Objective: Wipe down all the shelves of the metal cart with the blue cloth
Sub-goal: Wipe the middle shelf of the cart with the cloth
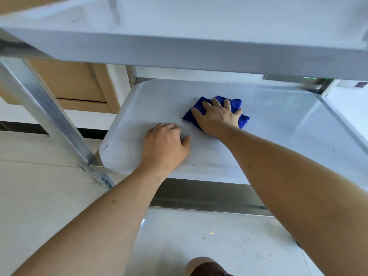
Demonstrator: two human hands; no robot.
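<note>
Right hand (218, 116) flat on the blue cloth (235, 103), fingers (207, 106) spread wide across the bunched fabric, palm pressing it down onto the lower shelf (278, 120) of the metal cart (179, 56). Cloth poking out past the fingertips and out to the right of the hand, crumpled rather than folded flat, sitting near the middle of the shelf. Left hand (166, 145) just beside, bare and empty, fingers curled under and knuckles up, thumb out toward the right hand, resting on the same shelf closer to its front edge. Close to the cloth but not touching it.

Both bare forearms reaching in from below, left from the lower left, right from the lower right, passing over the shelf's front lip.

Shelf surface pale and matte on the left half, glossier with reflections on the right. Upper shelf (199, 26) spanning the top of the view, overhanging the hands. Shiny square cart leg (45, 110) running diagonally at the left, joining the lower shelf at its front left corner. Wooden door (71, 82) behind the leg, pale floor (39, 196) underneath. Dark shoe (207, 267) at the bottom edge.
</note>
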